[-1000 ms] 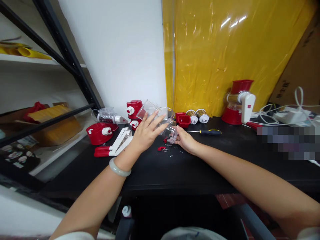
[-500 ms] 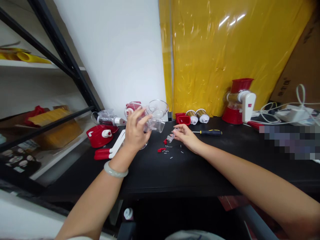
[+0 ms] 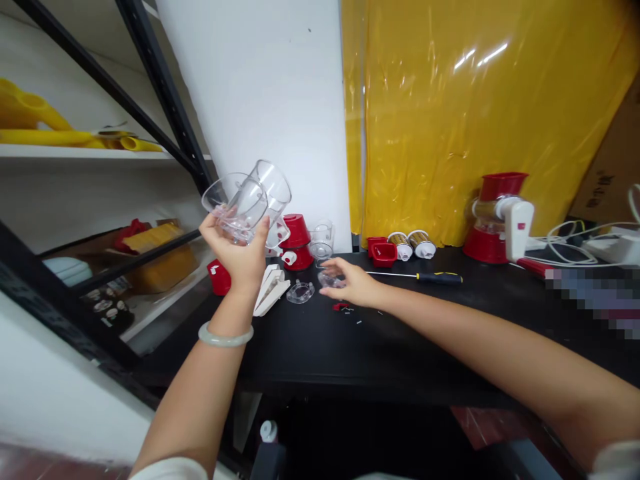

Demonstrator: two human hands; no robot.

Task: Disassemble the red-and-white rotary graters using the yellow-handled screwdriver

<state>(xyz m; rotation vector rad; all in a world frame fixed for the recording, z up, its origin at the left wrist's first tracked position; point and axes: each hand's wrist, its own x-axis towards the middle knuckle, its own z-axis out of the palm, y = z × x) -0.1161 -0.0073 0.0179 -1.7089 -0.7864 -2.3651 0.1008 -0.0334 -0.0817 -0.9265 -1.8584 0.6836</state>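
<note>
In the head view, the left hand (image 3: 239,257) grasps a clear plastic housing (image 3: 273,190), raised above the black table (image 3: 320,350). The right hand (image 3: 356,283) pinches a small clear piece (image 3: 330,281) lower down, near a screwdriver (image 3: 440,278) and 2 white-ended drums (image 3: 421,245).

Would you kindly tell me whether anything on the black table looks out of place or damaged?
Several small pale pins lie loose on the black table near the right hand, scattered at differing angles around a small red piece, so they look spilled. No damage stands out.
</note>
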